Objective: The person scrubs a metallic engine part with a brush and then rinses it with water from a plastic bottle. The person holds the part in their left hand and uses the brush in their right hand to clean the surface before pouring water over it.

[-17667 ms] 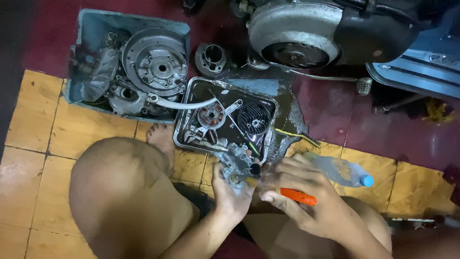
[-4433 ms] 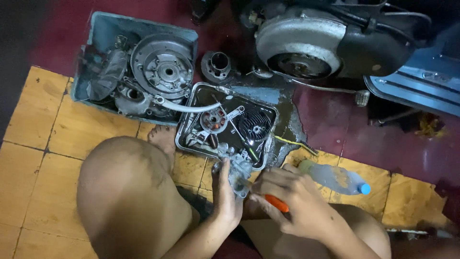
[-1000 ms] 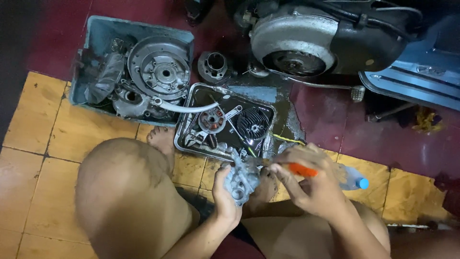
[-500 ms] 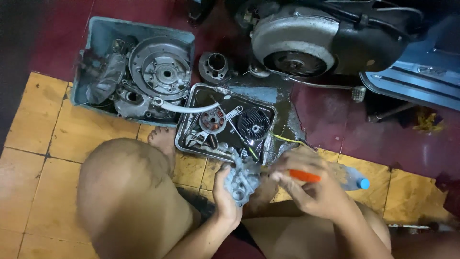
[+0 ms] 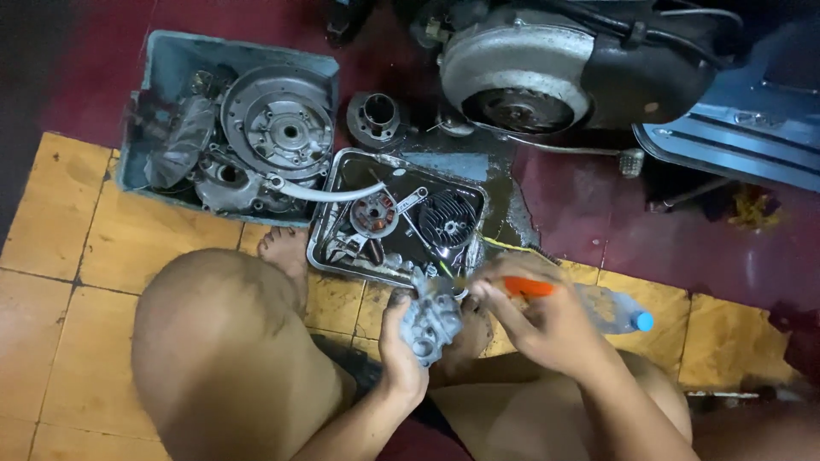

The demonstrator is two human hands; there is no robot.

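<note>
My left hand (image 5: 400, 348) grips a grey metal carburettor (image 5: 431, 318) just above my lap. My right hand (image 5: 538, 318) holds a screwdriver with an orange handle (image 5: 527, 288), its tip pointed left at the top of the carburettor. Right beyond both hands lies a dark metal tray (image 5: 336, 209) with oily engine parts, among them a finned cylinder (image 5: 448, 218) and a stator coil (image 5: 374, 214). My bare left knee (image 5: 226, 350) fills the lower left.
A grey plastic tub (image 5: 175, 60) at the back left holds a flywheel (image 5: 278, 124) and casings. A small cylinder part (image 5: 377, 113) stands on the red floor. A scooter engine (image 5: 521, 72) sits behind. A plastic bottle with a blue cap (image 5: 619, 313) lies beside my right hand.
The screwdriver handle has dropped slightly and my right hand has closed in on the carburettor. The left hand keeps its grip; the part sits a little nearer the tray than seconds ago.
</note>
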